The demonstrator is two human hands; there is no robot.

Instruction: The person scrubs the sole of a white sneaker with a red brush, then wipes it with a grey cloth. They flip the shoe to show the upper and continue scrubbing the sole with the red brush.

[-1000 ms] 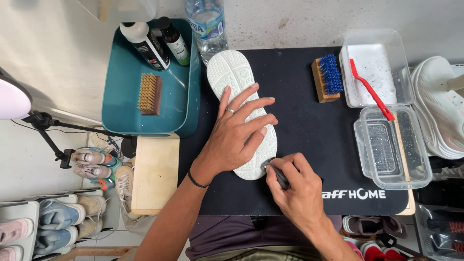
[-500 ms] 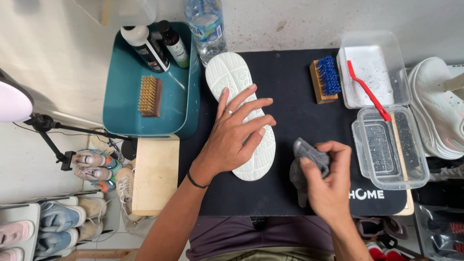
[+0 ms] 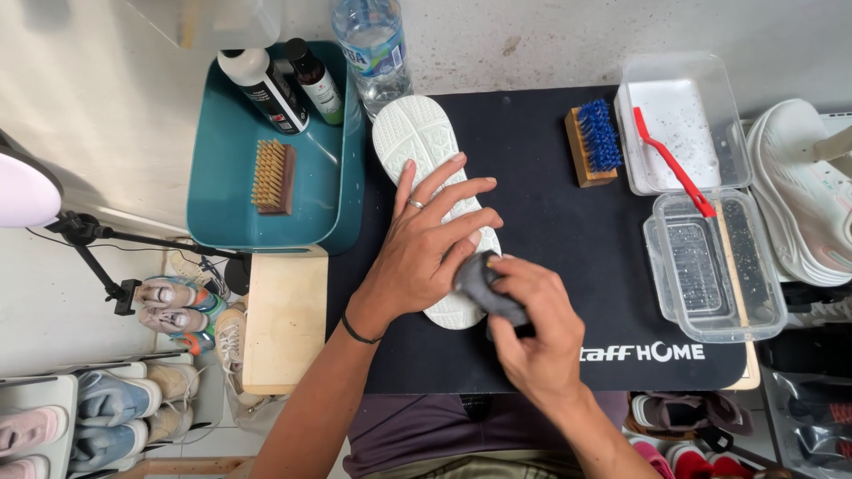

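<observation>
A white shoe (image 3: pixel 424 168) lies sole-up on the black mat (image 3: pixel 550 239), its tread ridged and pale. The left hand (image 3: pixel 426 253) presses it flat, fingers spread; the right hand (image 3: pixel 532 333) grips a grey cloth (image 3: pixel 484 286) against its heel.

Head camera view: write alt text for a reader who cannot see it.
A left hand presses flat on a white shoe sole lying upturned on a black mat, while the right hand holds a grey cloth against the sole's near end. Brushes, bottles and plastic tubs surround them.

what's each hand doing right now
Left hand: open, fingers spread flat on the white shoe.
Right hand: closed on a grey cloth at the shoe's edge.
</observation>
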